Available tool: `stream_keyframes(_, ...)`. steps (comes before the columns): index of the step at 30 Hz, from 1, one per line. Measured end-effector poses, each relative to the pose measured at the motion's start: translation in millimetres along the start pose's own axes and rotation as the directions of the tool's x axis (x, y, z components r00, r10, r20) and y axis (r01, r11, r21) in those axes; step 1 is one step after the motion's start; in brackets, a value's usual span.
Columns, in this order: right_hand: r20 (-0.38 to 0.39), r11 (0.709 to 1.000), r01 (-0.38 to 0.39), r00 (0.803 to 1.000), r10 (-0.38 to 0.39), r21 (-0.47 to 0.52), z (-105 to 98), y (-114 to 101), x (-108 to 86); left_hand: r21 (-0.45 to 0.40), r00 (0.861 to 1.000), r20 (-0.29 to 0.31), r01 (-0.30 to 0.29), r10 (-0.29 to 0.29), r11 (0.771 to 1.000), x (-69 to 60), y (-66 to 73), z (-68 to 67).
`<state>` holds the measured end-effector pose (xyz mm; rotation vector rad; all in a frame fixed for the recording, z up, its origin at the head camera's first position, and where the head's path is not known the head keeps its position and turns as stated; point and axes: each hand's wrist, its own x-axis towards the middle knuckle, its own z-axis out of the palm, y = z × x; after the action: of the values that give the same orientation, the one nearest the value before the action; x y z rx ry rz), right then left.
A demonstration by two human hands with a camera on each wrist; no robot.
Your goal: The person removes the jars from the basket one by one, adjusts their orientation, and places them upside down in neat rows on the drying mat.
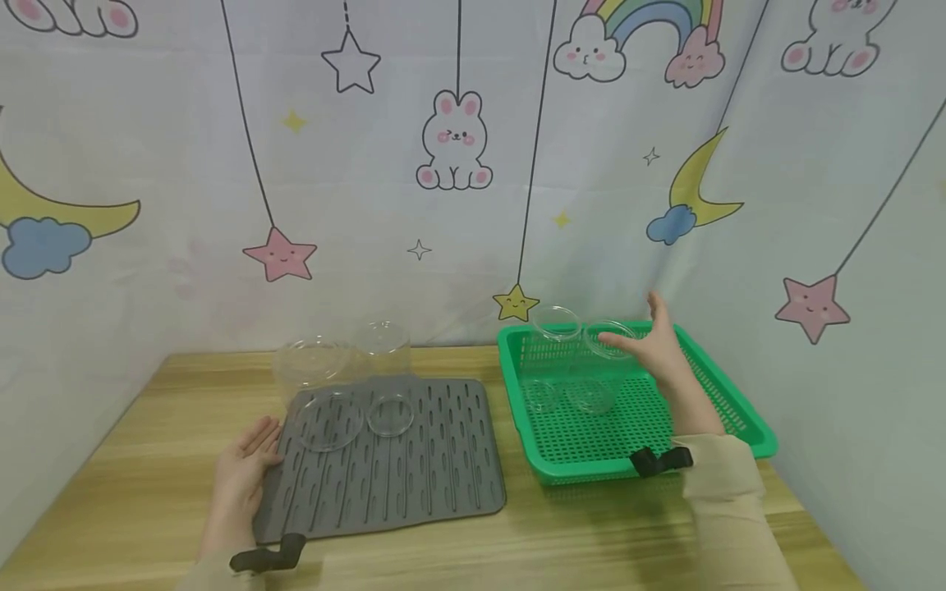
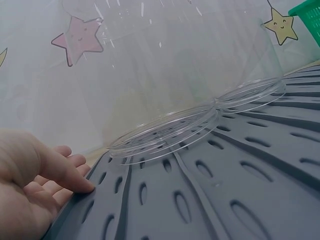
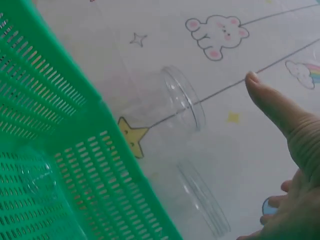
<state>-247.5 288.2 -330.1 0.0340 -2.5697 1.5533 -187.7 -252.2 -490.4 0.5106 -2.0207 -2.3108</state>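
My left hand (image 1: 247, 472) is at the left edge of a grey ridged drying mat (image 1: 443, 484), its thumb touching the edge in the left wrist view. Two clear cylindrical containers stand at the mat's far left: a wider container (image 1: 330, 449) and a narrower one (image 1: 390, 435). Above the far part of a green plastic basket (image 1: 584, 470), my right hand (image 1: 660, 355) has its thumb and fingers spread beside the rim of a clear jar (image 1: 612, 355). A second clear jar (image 1: 557, 338) stands left of it. In the right wrist view, the thumb is apart from both jars.
The mat and basket lie side by side on a wooden table (image 1: 133, 460). A white cloth (image 1: 185, 148) with cartoon rabbits, stars and moons hangs close behind and around the table. The basket's raised slotted walls surround both jars.
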Motion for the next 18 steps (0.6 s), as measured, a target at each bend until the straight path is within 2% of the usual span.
stream_keyframes(4, 0.116, 0.998, -0.05, 0.992, 0.056, -0.049, -5, 12, 6.1, 0.002, 1.0, 0.006, 0.001, -0.001, 1.0, -0.6, -0.2, -0.2)
stream_keyframes(10, 0.232, 0.993, -0.105, 0.966, 0.116, -0.059, -10, 24, 12.0, 0.0, 1.0, 0.002, 0.01, -0.01, 1.0, -0.3, -1.2, -1.0)
stream_keyframes(15, 0.341, 0.97, -0.212, 0.909, 0.239, -0.116, -15, 35, 18.0, -0.002, 1.0, 0.001, 0.006, -0.006, 1.0, 0.3, -0.7, -0.5)
stream_keyframes(18, 0.389, 0.96, -0.251, 0.878, 0.278, -0.12, -17, 42, 20.8, -0.004, 1.0, 0.002, 0.006, -0.006, 1.0, 0.6, -0.3, -0.1)
